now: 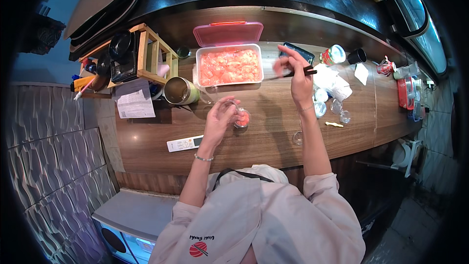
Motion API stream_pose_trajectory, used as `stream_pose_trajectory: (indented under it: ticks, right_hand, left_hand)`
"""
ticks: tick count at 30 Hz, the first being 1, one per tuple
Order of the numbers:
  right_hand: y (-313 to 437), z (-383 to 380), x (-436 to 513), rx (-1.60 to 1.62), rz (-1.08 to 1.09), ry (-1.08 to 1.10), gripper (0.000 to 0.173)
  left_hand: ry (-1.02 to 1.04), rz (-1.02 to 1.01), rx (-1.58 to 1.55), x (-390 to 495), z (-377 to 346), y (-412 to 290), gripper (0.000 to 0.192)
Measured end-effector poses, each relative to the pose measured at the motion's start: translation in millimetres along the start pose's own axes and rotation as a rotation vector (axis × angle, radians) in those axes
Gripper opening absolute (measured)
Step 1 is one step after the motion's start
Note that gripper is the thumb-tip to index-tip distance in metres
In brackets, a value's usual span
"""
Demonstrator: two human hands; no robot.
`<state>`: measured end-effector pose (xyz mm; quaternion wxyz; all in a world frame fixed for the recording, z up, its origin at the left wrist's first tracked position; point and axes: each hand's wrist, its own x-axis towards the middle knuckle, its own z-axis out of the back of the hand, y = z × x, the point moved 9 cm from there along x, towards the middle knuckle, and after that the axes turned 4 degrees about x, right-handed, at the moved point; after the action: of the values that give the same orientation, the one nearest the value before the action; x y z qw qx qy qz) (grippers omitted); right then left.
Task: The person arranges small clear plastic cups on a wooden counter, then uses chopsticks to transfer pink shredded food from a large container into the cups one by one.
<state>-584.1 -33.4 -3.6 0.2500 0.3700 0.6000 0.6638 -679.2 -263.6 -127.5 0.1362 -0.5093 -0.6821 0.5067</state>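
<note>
My left hand (pixel 220 115) pinches clear plastic at the edge of a small clear cup (pixel 242 120). Whether that part is the rim or a lid is hard to tell. Pink-orange food lies inside the cup, which rests on the wooden counter. Black chopsticks (pixel 310 70) are gripped in my right hand (pixel 298 79), raised to the right of a white rectangular tub (pixel 229 85). Its fingers are partly blurred. The tub is full of pink-orange slices (pixel 229 66) that look like pickled ginger. Its pink-tinted lid (pixel 228 35) stands open at the back.
An open tin (pixel 181 91) and a wooden rack (pixel 155 53) stand on the left. A white remote control (pixel 185 143) lies near the front edge. Behind my right hand is a dark phone-like device (pixel 302 54). Small clear cups (pixel 320 109) and white wrapping (pixel 339 87) lie to the right.
</note>
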Motion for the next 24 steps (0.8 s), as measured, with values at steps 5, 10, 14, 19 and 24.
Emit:
stream_pose_trajectory:
  ticks: [5, 10, 14, 19, 24]
  right_hand:
    - [-58, 10, 11, -0.181, -0.171, 0.060, 0.044]
    - [-93, 3, 15, -0.048, -0.228, 0.172, 0.028]
    - [-110, -5, 17, 0.085, -0.272, 0.200, 0.028]
    - [-124, -16, 27, 0.081, -0.184, 0.227, 0.023]
    - [-141, -31, 42, -0.049, -0.107, 0.281, 0.018]
  left_hand:
    - [-0.035, -0.031, -0.153, -11, 28, -2, 0.047]
    - [-0.049, -0.021, -0.213, -19, 29, -1, 0.057]
    - [-0.008, -0.022, -0.115, -21, 17, 5, 0.054]
    - [-0.013, -0.010, -0.028, -21, 11, 15, 0.050]
    - [-0.022, -0.010, -0.022, -20, 15, 15, 0.050]
